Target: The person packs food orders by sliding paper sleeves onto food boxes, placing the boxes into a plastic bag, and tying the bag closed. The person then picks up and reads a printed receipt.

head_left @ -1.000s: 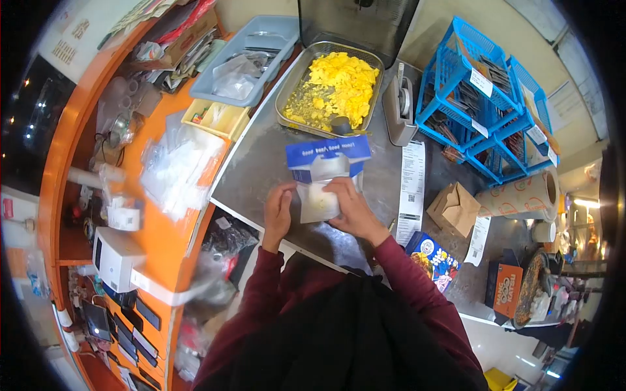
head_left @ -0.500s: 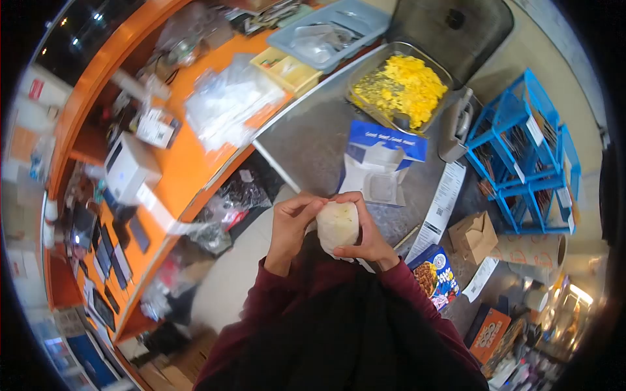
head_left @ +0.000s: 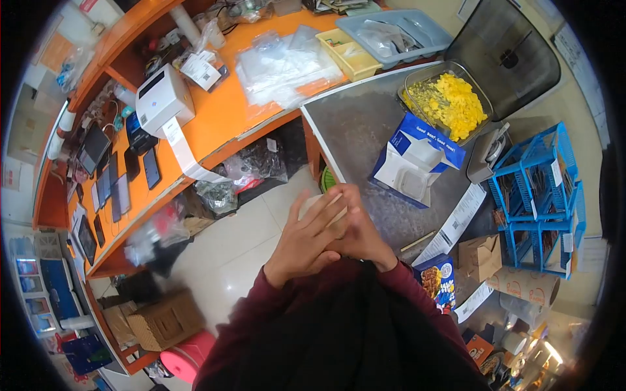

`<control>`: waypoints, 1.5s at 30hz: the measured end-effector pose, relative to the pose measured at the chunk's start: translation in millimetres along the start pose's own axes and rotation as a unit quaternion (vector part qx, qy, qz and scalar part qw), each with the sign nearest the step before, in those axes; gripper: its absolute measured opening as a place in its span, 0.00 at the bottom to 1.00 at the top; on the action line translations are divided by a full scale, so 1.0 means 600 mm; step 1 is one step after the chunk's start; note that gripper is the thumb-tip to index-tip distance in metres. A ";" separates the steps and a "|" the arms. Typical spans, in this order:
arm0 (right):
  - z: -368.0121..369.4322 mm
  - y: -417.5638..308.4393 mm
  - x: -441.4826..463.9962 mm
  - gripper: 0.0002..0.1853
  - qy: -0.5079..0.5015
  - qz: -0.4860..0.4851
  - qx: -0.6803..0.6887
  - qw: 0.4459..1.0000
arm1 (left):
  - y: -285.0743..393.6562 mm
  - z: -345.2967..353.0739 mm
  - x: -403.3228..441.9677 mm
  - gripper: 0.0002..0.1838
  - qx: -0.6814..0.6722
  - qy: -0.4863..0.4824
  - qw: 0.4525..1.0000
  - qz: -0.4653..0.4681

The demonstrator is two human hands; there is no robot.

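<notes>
My left hand (head_left: 305,238) and my right hand (head_left: 362,229) are pressed together around a pale white wrapped item (head_left: 315,205), mostly hidden behind the fingers. They are in front of my body, over the gap beside the grey counter. On that counter (head_left: 352,140), just beyond my right hand, an open blue and white box (head_left: 417,161) stands with a clear small cup inside. Behind the box lies a glass tray (head_left: 407,88) of yellow food (head_left: 456,104) with its dark lid raised.
Blue baskets (head_left: 538,195), a long receipt (head_left: 453,221), a brown paper bag (head_left: 480,255) and a blue printed box (head_left: 438,281) are at right. The orange desk (head_left: 225,117) at left holds a white printer (head_left: 164,101), phones and plastic bags.
The view has swung left. The hands have left the open box with the white item, now drawn near my body, and my left hand has closed over it.
</notes>
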State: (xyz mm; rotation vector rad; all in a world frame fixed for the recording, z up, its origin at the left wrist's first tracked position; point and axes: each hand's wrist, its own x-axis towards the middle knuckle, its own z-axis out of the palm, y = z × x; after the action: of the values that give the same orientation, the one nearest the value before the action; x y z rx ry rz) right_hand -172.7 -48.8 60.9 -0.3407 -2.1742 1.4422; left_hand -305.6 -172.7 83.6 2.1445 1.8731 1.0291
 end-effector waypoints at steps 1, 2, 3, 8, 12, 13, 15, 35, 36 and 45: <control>0.007 0.003 0.002 0.45 0.006 -0.009 -0.011 1.000 | -0.009 0.003 -0.011 0.33 0.026 -0.014 1.000 -0.003; 0.009 -0.002 0.003 0.44 0.000 0.017 0.002 1.000 | -0.021 0.007 -0.022 0.34 0.053 -0.029 0.998 -0.004; 0.009 -0.010 0.002 0.44 -0.002 0.044 0.015 0.999 | -0.039 0.007 -0.040 0.34 0.037 -0.022 0.996 -0.074; 0.013 -0.040 0.003 0.43 -0.017 0.083 0.045 0.995 | -0.048 -0.007 -0.106 0.33 0.212 -0.017 0.908 -0.361; 0.024 -0.034 0.002 0.43 -0.042 0.070 0.053 0.995 | -0.017 0.013 -0.083 0.34 -0.082 0.167 0.975 -0.120; 0.028 -0.030 0.003 0.43 -0.052 0.072 0.068 0.994 | -0.004 0.016 -0.072 0.35 -0.154 0.168 0.973 -0.030; 0.025 -0.027 0.000 0.43 -0.078 0.090 0.127 0.985 | -0.028 0.036 -0.078 0.35 -0.111 0.124 0.973 -0.161; -0.130 0.093 -0.105 0.29 0.353 0.224 0.320 0.850 | -0.137 0.212 0.130 0.16 -0.194 0.066 0.968 -0.147; -0.148 0.104 -0.104 0.29 0.400 0.226 0.303 0.835 | -0.133 0.224 0.161 0.16 -0.170 0.044 0.980 -0.098; -0.213 0.238 -0.018 0.28 0.250 0.143 0.128 0.949 | -0.192 0.347 0.227 0.20 -0.250 -0.024 0.958 -0.136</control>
State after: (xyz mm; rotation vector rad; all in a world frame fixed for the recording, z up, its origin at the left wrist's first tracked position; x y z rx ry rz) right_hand -104.7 104.7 -32.7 -0.8518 -1.5577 1.5586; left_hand -286.3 48.6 -77.4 1.5647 1.6045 1.2130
